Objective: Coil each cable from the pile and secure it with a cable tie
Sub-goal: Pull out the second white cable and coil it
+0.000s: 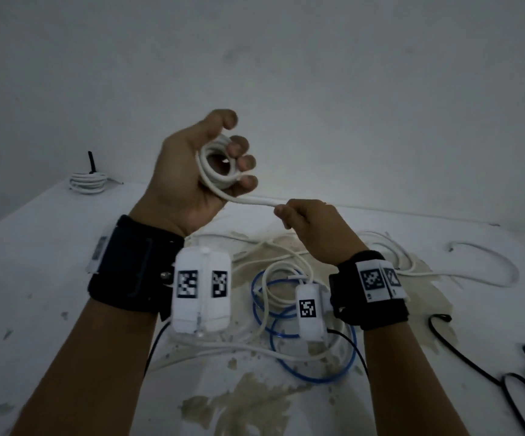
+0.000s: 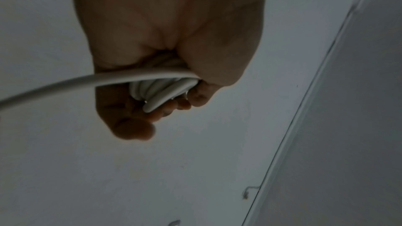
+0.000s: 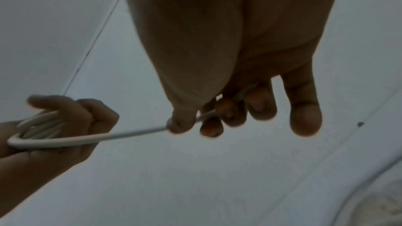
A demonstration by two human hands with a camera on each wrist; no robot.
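Both ends held: left hand [image 1: 192, 180] grips coil [image 1: 217, 166], right hand [image 1: 311, 225] strand sideways

A bare, dim workroom: plain white wall [image 1: 317, 73], stained, chipped white table [image 1: 50, 247] strewn with loose cables [image 1: 311, 366].

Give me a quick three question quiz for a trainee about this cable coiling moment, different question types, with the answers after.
1. True or false: the left hand holds a coil of blue cable.
2. Multiple choice: what does the right hand pinch? A) a cable tie B) the loose strand of the white cable C) the black cable
3. Fill in the missing word: the finished white bundle lies at the far ____ corner of the table.

Key:
1. False; the coil in its grip is white, and the blue cable lies on the table.
2. B
3. left
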